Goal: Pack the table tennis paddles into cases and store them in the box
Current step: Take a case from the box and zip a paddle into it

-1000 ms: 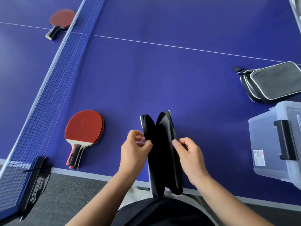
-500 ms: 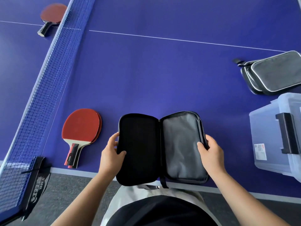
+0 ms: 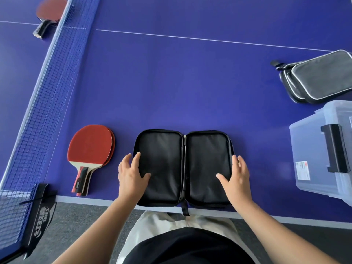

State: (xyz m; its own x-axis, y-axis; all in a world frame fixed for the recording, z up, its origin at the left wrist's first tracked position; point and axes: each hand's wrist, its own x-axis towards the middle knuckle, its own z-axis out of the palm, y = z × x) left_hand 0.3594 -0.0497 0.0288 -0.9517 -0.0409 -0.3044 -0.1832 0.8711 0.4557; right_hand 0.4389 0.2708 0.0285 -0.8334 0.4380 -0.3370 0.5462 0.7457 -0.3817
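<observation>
A black paddle case (image 3: 183, 166) lies spread open and flat on the blue table (image 3: 181, 82) at its near edge, both halves empty. My left hand (image 3: 131, 174) rests on the case's left edge with fingers spread. My right hand (image 3: 236, 178) rests on its right edge, also with fingers apart. Neither hand grips anything. Two stacked red paddles (image 3: 91, 149) lie just left of the case, handles toward me. Another red paddle (image 3: 47, 12) lies beyond the net at far left.
The blue net (image 3: 51, 77) runs along the left, with its black clamp (image 3: 40, 212) at the table edge. Closed black-and-grey cases (image 3: 316, 77) are stacked at the right. A translucent storage box (image 3: 323, 151) with a black latch stands at the right edge.
The case went from held upright and partly folded to opened wide and laid flat on the table. My hands loosened from gripping its edges to resting on them.
</observation>
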